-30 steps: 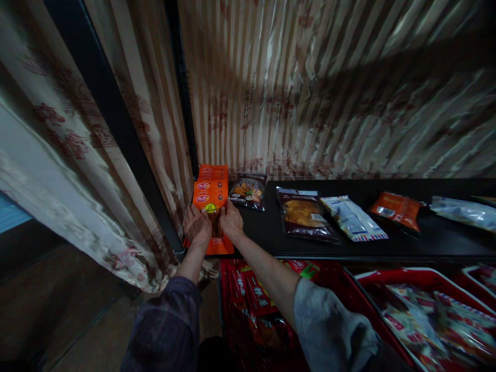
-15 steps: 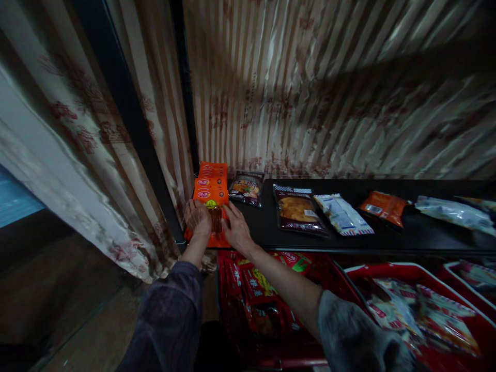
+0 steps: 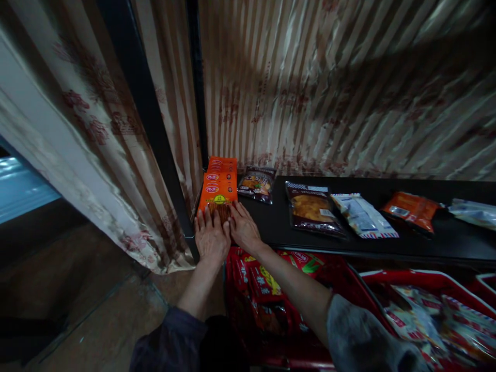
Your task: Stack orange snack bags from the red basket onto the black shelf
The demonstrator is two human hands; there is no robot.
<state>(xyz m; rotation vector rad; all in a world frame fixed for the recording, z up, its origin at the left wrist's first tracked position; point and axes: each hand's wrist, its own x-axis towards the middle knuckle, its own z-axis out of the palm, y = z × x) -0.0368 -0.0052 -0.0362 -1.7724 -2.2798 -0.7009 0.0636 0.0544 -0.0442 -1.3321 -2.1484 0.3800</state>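
Note:
Orange snack packets [image 3: 219, 187] lie overlapped in a row at the left end of the black shelf [image 3: 267, 225]. My left hand [image 3: 212, 235] rests flat on the front packet, fingers stretched out and a little spread. On the same packet's right side lies my right hand [image 3: 244, 226], its fingers extended and touching the edge. Both palms hide the packet's lower part. Just right of the stack is a dark purple snack bag [image 3: 257, 184], apart from my fingers.
Farther right on the shelf lie a larger purple bag [image 3: 314, 207], a white bag [image 3: 363, 216] and an orange bag [image 3: 412, 211]. Below stand red baskets [image 3: 351, 302] of snack packets. A black post [image 3: 155, 119] and striped curtain [image 3: 287, 93] border the shelf.
My left hand has gone from gripping the packet's left side to lying flat on its front. My right hand stays at the right edge. The view has shifted slightly left.

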